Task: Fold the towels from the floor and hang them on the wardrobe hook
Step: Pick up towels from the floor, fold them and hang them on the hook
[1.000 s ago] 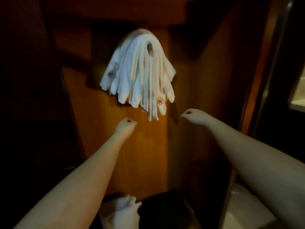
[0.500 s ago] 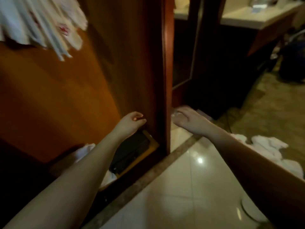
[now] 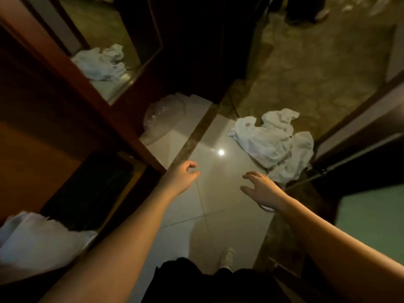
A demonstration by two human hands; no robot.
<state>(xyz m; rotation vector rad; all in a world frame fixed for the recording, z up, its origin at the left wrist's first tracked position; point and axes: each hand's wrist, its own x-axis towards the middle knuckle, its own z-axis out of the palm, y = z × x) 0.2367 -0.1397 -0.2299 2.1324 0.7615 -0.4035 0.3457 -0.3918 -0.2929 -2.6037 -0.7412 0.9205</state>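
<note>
A heap of white towels (image 3: 275,141) lies crumpled on the tiled floor (image 3: 218,193), at the edge of the carpet (image 3: 306,73). One towel bears a small red mark, too blurred to read. The right hand (image 3: 260,189) hovers just short of the heap, fingers spread, holding nothing. The left hand (image 3: 181,178), farther from the heap, hangs loosely curled and empty. A mirror (image 3: 98,55) beyond the heap reflects it.
</note>
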